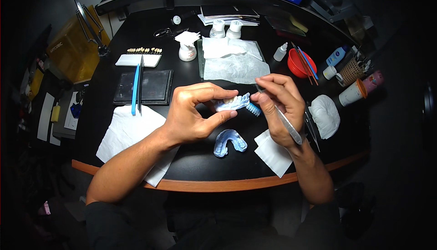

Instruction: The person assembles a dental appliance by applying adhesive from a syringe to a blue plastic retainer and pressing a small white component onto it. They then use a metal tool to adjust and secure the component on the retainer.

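Over the black table, the left hand pinches a blue dental cast, best braced firmly while the right hand pinches a slim tool, best guided lightly.

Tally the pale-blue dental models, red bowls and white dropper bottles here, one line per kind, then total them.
Pale-blue dental models: 2 (one in the left hand, one on the desk)
Red bowls: 1
White dropper bottles: 1
Total: 4

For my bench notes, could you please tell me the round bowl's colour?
The bowl is red, shown in the head view.
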The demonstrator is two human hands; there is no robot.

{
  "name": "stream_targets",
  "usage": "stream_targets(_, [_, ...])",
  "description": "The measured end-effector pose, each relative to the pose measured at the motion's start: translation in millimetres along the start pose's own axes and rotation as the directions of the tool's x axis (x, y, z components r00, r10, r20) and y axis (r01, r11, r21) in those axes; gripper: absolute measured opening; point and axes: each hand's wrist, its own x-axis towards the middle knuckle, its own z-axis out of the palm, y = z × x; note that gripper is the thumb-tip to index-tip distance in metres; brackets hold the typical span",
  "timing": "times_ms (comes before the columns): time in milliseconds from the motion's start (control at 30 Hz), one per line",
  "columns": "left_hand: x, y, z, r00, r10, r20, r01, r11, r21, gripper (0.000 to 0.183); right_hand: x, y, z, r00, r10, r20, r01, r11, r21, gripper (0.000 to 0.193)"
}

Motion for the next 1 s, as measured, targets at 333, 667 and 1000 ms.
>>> stream_targets(333, [0.3,1.7,4.2,0.955,0.287,-0.069,-0.254,0.918,0.305,0.037,2.1,-7.1,-5.2,0.992,-0.123,0.017,0.124,0.989,-0.086,0.017])
stream_targets(667, [-3.6,3.0,4.6,0.986,0.129,-0.106,-0.111,0.980,0.163,0.036,-6.6,-7.5,-3.8,0.999,-0.030,0.031,0.025,0.988,0.151,0.014])
stream_targets(1000, [-5.9,2.0,7.7,0.982,0.180,-0.052,-0.173,0.978,0.117,0.035,-8.3,-11.7,5.2,0.976,-0.218,0.010,0.218,0.975,0.055,0.017])
